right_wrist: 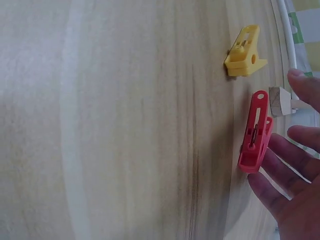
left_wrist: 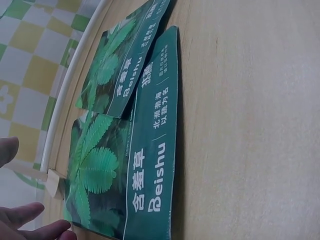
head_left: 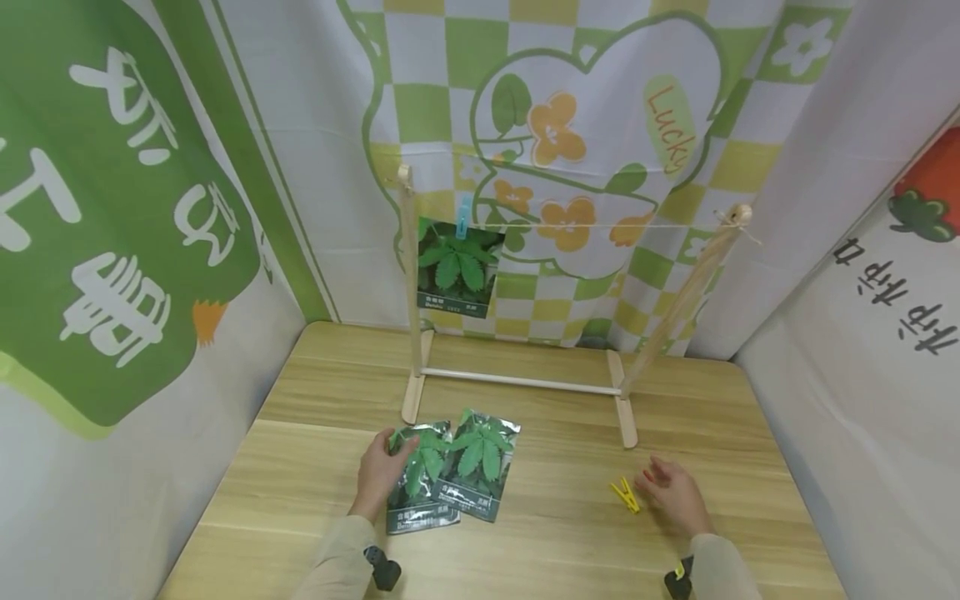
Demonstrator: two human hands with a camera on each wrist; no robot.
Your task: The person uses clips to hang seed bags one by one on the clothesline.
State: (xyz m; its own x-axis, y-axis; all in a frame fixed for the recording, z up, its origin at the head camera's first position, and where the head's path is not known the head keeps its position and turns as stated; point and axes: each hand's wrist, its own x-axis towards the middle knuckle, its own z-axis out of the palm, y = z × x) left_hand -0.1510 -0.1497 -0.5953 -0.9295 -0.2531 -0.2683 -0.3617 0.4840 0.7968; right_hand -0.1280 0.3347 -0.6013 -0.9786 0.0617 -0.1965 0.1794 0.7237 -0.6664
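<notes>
Two green seed packets with leaf pictures lie overlapping on the table: a left packet (head_left: 422,514) and a right packet (head_left: 480,465) partly on top of it. My left hand (head_left: 378,477) is at the left packet's upper left edge, its fingers apart and pinching nothing in the left wrist view. Beside a red clothespin (right_wrist: 255,135) is my right hand (head_left: 677,495), thumb and fingers spread; the fingertips are at the clothespin without gripping it. A yellow clothespin (head_left: 625,495) lies just left of that hand.
A wooden rack (head_left: 415,292) stands at the back with a string (head_left: 585,225) between its posts. From the string's left end hangs another seed packet (head_left: 459,271), clipped by a blue clothespin (head_left: 463,218). Patterned curtains (head_left: 420,108) surround the wooden table (head_left: 555,533).
</notes>
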